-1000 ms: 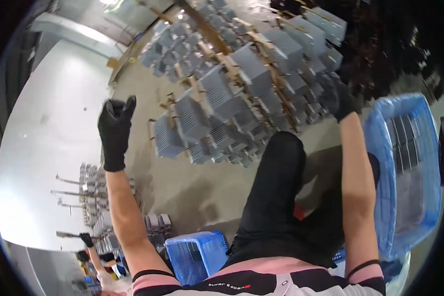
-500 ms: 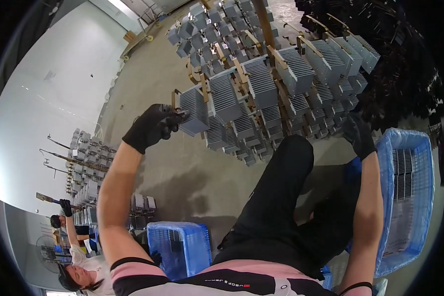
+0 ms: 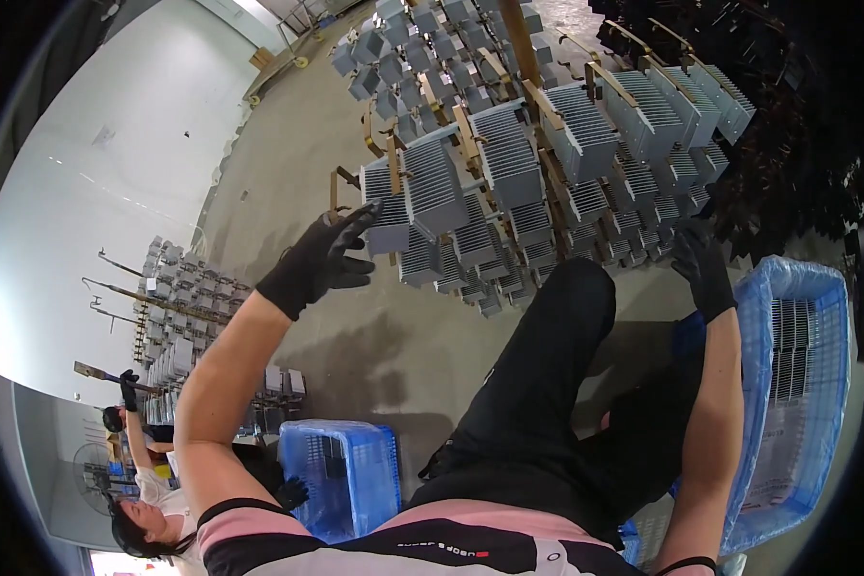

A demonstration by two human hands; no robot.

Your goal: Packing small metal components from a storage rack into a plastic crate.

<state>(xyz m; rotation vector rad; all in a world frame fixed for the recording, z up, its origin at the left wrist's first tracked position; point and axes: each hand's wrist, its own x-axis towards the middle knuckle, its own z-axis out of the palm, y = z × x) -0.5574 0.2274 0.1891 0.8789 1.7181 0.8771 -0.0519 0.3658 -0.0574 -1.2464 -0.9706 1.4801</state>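
My left hand [image 3: 322,257], in a black glove, is beside the leftmost finned grey metal heat sink [image 3: 387,230]. Its fingers are spread, and the upper fingertips overlap the block's near edge; whether they touch it I cannot tell. That block hangs from a brown hooked bar [image 3: 395,163] on a rack, next to a larger finned heat sink [image 3: 436,187]. Off to the right my gloved right hand [image 3: 703,271] is held out above a blue crate [image 3: 756,403], fingers apart and nothing visible in them. Dark surroundings partly obscure its fingertips.
The rack's brown post [image 3: 520,43] rises amid several tiers of hanging heat sinks. Dark metal parts [image 3: 787,125] are massed at the far right. Another plastic-lined blue crate [image 3: 379,470] stands lower left, near a co-worker [image 3: 163,504] and a second loaded rack [image 3: 178,307].
The leftmost heat sink has shifted right against its neighbour. My left hand has let go of it and opened its fingers. My right hand has barely moved.
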